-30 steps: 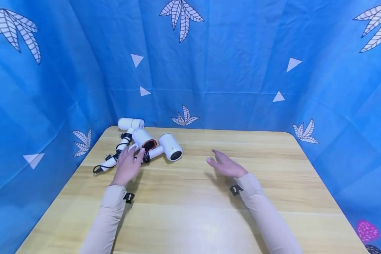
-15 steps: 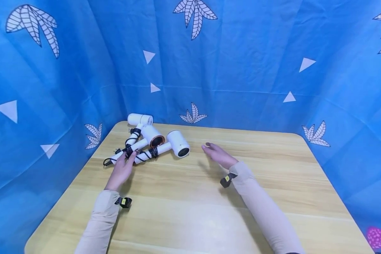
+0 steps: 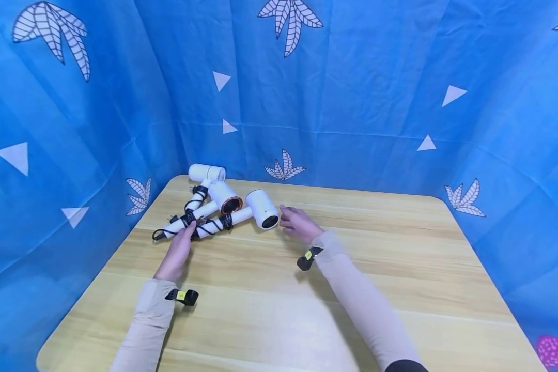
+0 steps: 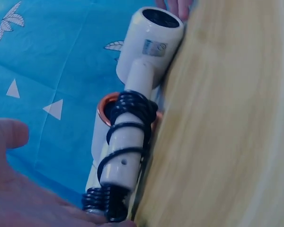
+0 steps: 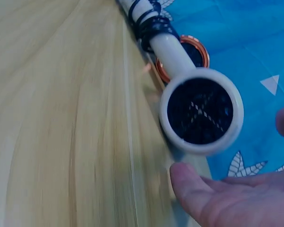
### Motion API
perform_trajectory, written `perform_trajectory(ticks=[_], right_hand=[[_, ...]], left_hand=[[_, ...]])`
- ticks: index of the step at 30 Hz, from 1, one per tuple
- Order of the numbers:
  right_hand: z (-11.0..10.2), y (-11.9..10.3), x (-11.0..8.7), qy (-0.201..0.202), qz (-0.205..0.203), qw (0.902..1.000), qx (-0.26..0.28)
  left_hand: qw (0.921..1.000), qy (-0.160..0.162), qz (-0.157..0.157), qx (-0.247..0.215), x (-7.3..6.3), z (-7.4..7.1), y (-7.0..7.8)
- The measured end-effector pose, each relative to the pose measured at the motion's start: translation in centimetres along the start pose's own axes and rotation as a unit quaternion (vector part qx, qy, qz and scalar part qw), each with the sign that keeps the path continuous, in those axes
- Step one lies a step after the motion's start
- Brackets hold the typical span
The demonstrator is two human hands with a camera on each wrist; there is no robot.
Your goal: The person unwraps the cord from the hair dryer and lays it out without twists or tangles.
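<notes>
Three white hair dryers with black cords wound round their handles lie close together at the back left of the table. The nearest hair dryer (image 3: 259, 202) has its barrel to the right and its handle towards my left hand (image 3: 174, 254). That hand is at the handle's end, thumb apart from the fingers; whether the fingertips touch it I cannot tell. In the left wrist view the handle (image 4: 117, 171) shows beyond the fingers. My right hand (image 3: 300, 225) is just right of the barrel, fingers loosely bent. The right wrist view shows the barrel's round rim (image 5: 237, 113) beside the fingers, apart from them.
Behind it lie the copper-rimmed hair dryer (image 3: 219, 192) and the farthest hair dryer (image 3: 200, 172), their handles crowded together. A blue patterned curtain (image 3: 362, 103) stands round the back and sides of the wooden table (image 3: 260, 299).
My right hand has moved left, up to the nearest hair dryer's barrel. My left hand has drawn down from above the handles to the nearest handle's end. The head view has shifted slightly.
</notes>
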State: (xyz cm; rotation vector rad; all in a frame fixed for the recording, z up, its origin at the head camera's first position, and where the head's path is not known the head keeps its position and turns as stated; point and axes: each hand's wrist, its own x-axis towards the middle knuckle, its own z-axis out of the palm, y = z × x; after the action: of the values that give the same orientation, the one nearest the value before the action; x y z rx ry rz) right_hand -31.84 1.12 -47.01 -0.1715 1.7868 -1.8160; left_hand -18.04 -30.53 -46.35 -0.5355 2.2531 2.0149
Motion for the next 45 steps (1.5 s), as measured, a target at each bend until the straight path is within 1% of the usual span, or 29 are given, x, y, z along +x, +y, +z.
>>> perform_trajectory(ticks=[2,4,5,10,12,14,18,24,27,29,31,33,38,41,45], right_hand=[[0.4,0.0,0.4,0.004,0.003,0.9999,0.015],[0.7,0.1,0.6,0.012,0.004,0.9995,0.029],[0.8,0.1,0.7,0.016,0.003,0.9993,0.033],[1.2,0.2,1.0,0.028,-0.011,0.9991,0.032],[1.3,0.3,1.0,0.038,-0.019,0.9988,0.022],[1.4,0.4,1.0,0.058,-0.022,0.998,0.011],[1.4,0.8,0.9,0.103,-0.02,0.9945,-0.009],[1.1,1.2,0.8,0.158,-0.019,0.9872,0.007],[0.9,0.9,0.5,0.168,-0.022,0.9845,0.043],[0.8,0.7,0.2,0.172,-0.023,0.9818,0.077],[0.6,0.5,0.1,0.178,-0.025,0.9776,0.11],[0.3,0.5,0.0,0.183,-0.027,0.9734,0.135],[-0.6,0.7,0.0,0.202,-0.035,0.9594,0.194],[-1.2,0.9,-0.1,0.215,-0.035,0.9515,0.217],[-2.0,1.0,-0.5,0.223,-0.036,0.9478,0.225]], left_hand=[[0.9983,-0.007,-0.003,-0.057,0.1,0.2,0.1],[0.994,-0.014,-0.005,-0.108,0.2,0.4,0.3],[0.992,-0.015,-0.006,-0.126,0.3,0.6,0.3],[0.9828,-0.018,-0.017,-0.183,0.3,0.9,0.6],[0.9787,-0.02,-0.019,-0.203,0.3,1.0,0.7],[0.976,-0.024,-0.02,-0.215,0.2,1.1,0.8],[0.9762,-0.027,-0.023,-0.214,-0.1,1.5,0.9],[0.9771,-0.028,-0.018,-0.21,-0.7,2.6,1.4],[0.9789,-0.031,-0.017,-0.201,-1.0,3.2,1.5],[0.9812,-0.033,-0.017,-0.19,-1.2,3.5,1.6],[0.9833,-0.038,-0.015,-0.177,-1.5,3.9,1.6],[0.9842,-0.05,-0.008,-0.17,-1.9,4.3,1.7],[0.9832,-0.073,-0.002,-0.167,-2.5,5.3,1.9],[0.9825,-0.084,-0.005,-0.166,-2.8,5.9,1.9],[0.9824,-0.099,-0.001,-0.159,-3.3,6.3,1.9]])
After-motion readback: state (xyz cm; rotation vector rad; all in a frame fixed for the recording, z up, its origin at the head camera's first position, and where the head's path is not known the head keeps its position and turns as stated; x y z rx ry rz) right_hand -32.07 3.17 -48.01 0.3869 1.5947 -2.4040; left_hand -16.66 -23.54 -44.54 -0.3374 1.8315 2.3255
